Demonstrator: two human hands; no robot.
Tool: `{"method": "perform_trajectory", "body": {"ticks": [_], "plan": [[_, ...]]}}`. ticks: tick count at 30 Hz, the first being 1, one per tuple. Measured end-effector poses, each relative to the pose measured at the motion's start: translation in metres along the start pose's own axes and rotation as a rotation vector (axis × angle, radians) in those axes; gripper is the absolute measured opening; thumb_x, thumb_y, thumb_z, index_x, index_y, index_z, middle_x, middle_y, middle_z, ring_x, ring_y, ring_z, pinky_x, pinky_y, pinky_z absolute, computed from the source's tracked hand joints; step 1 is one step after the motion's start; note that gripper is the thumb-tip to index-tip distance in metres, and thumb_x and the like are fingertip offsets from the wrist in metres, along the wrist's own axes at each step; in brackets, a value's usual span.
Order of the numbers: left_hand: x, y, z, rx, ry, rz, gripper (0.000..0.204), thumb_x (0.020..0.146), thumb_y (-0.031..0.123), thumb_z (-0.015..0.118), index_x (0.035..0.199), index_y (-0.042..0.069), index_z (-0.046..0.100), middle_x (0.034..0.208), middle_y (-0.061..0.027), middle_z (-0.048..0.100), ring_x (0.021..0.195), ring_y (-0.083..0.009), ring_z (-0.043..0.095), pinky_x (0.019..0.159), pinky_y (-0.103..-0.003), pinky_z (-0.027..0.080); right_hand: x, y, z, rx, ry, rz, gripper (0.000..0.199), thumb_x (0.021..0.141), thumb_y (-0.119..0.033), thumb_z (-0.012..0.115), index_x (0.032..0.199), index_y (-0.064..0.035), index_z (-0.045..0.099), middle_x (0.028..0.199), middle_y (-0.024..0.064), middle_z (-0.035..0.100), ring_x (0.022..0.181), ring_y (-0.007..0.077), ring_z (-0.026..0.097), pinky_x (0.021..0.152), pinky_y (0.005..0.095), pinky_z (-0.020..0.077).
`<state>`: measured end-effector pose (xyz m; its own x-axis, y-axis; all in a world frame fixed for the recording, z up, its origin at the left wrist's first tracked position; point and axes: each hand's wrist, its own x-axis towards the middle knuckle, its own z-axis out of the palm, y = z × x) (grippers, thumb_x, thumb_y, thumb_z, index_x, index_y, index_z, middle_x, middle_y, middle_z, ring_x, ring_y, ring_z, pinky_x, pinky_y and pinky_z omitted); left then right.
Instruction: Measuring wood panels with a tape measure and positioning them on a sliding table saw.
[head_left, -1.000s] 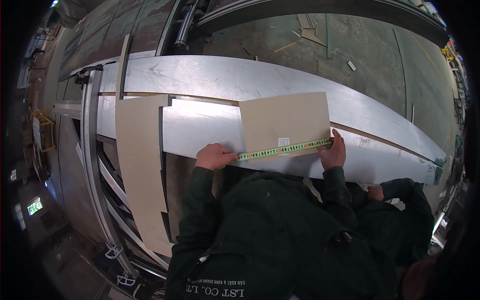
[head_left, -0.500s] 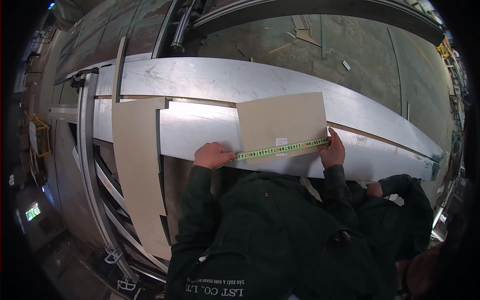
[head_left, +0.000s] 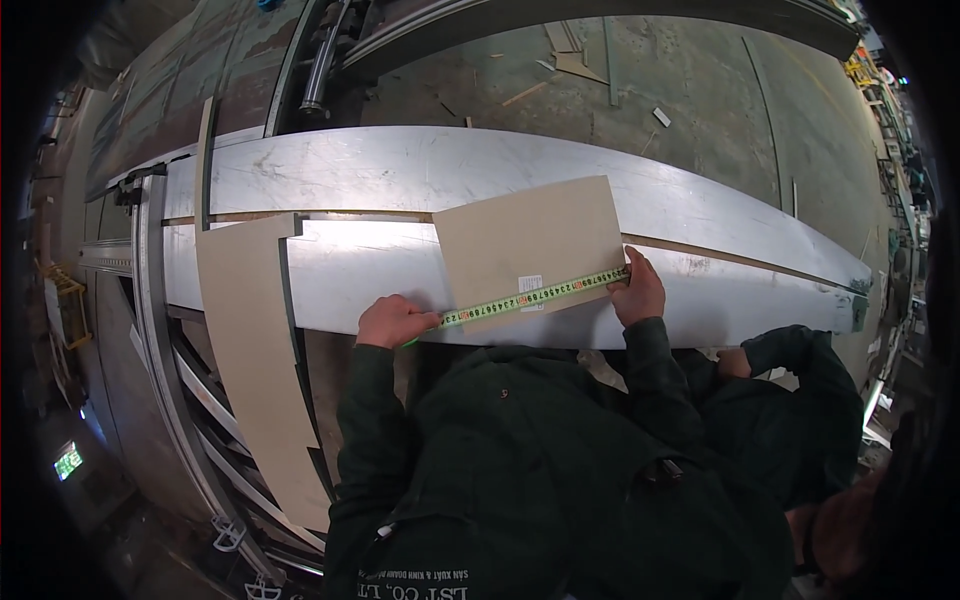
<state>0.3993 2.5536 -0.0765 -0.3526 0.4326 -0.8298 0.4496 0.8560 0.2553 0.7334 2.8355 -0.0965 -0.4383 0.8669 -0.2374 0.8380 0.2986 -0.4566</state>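
1. A yellow-green measuring tape point(head_left: 535, 297) lies stretched across the near edge of a flat beige rectangular board point(head_left: 530, 245) on the metal counter point(head_left: 380, 170).
2. The tape looks thin and floppy, best pinched at its ends.
3. The left hand point(head_left: 392, 320), at nine o'clock of the board, is clamped on one end.
4. The right hand point(head_left: 636, 293), at three o'clock, seems pinched on the other.

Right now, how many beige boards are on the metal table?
2: a squarish board under the tape measure held by both hands, and a long board hanging over the table's left end. None seem hidden.
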Motion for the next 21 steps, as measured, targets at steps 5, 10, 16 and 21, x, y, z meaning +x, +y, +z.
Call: {"method": "perform_trajectory", "body": {"ticks": [5, 10, 16, 21], "plan": [[0.0, -0.004, 0.003, -0.016, 0.034, 0.042, 0.054, 0.082, 0.064, 0.072, 0.09, 0.012, 0.083, 0.084, -0.0169, 0.075, 0.082, -0.0348, 0.072, 0.077, -0.043, 0.057, 0.002, 0.003, -0.001, 0.016, -0.032, 0.009, 0.075, 0.073, -0.004, 0.082, 0.144, -0.0087, 0.058, 0.114, 0.0124, 0.071, 0.106, 0.0327, 0.07, 0.091, 0.045, 0.0576], [-0.002, -0.007, 0.006, -0.016, 0.057, 0.098, 0.052, 0.084, 0.062, 0.071, 0.093, 0.012, 0.083, 0.084, -0.016, 0.075, 0.082, -0.0351, 0.072, 0.076, -0.043, 0.057, 0.001, 0.007, 0.003, 0.007, -0.016, -0.018, 0.077, 0.072, -0.001, 0.084, 0.145, -0.0062, 0.058, 0.095, 0.0094, 0.072, 0.088, 0.026, 0.072, 0.083, 0.0389, 0.0588], [-0.015, -0.014, 0.011, -0.004, 0.142, 0.165, 0.049, 0.087, 0.058, 0.071, 0.096, 0.011, 0.083, 0.081, -0.0154, 0.074, 0.077, -0.035, 0.072, 0.074, -0.043, 0.056, -0.005, -0.004, -0.002, 0.021, -0.037, 0.012, 0.093, 0.073, 0.0, 0.083, 0.157, -0.008, 0.044, 0.096, 0.0122, 0.07, 0.084, 0.0265, 0.072, 0.081, 0.0397, 0.0592], [-0.047, -0.049, 0.039, -0.656, 0.203, 0.124, 0.037, 0.095, 0.038, 0.074, 0.094, 0.002, 0.081, 0.07, -0.0056, 0.07, 0.064, -0.0147, 0.064, 0.063, -0.032, 0.049, -0.035, -0.048, -0.004, 0.336, -0.164, 0.189, 0.115, 0.069, -0.014, 0.087, 0.166, -0.007, 0.026, 0.114, 0.0181, 0.064, 0.1, 0.0288, 0.068, 0.087, 0.0433, 0.0573]]}}
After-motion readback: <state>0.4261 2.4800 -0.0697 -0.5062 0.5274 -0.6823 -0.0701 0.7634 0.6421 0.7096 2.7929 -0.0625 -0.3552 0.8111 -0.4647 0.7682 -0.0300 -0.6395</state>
